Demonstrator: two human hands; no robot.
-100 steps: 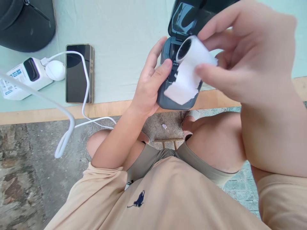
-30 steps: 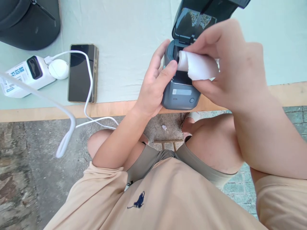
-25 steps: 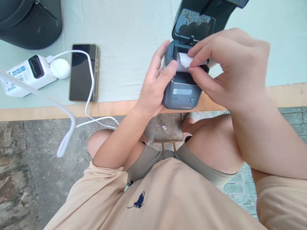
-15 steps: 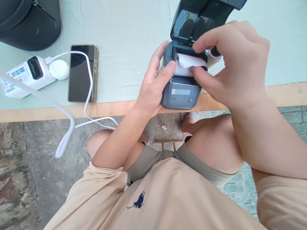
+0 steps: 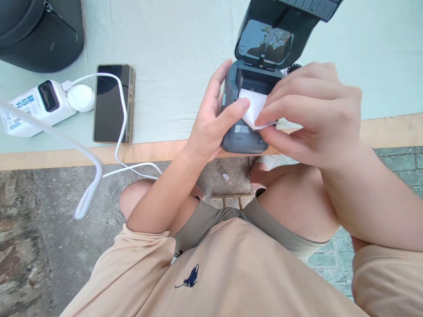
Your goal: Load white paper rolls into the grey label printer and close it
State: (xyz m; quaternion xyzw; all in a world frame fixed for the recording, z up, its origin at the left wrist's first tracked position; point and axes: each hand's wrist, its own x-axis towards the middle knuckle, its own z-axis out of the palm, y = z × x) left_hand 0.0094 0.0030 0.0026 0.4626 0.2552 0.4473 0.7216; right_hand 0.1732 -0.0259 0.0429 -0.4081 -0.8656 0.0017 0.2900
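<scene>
A small dark grey label printer (image 5: 243, 141) sits at the table's near edge, its black lid (image 5: 269, 37) tipped up and back. My left hand (image 5: 211, 119) grips the printer's left side, with the thumb reaching over the paper. White paper (image 5: 253, 103) from the roll inside drapes forward over the printer's front lip. My right hand (image 5: 313, 110) pinches the loose end of that paper between thumb and fingers, hiding the printer's right side. Behind my right hand, a white and black round object (image 5: 293, 68) shows only in part.
To the left lie a phone (image 5: 112, 105) and a white power bank (image 5: 49, 108) with a white cable (image 5: 124, 103) that loops over the phone and off the edge. A black zipped case (image 5: 41, 35) stands at the back left. A paper scrap (image 5: 225, 177) lies on the ground.
My right hand has moved down toward me, drawing the paper end out of the roll compartment and over the front. My left hand still holds the printer, its thumb slightly further across.
</scene>
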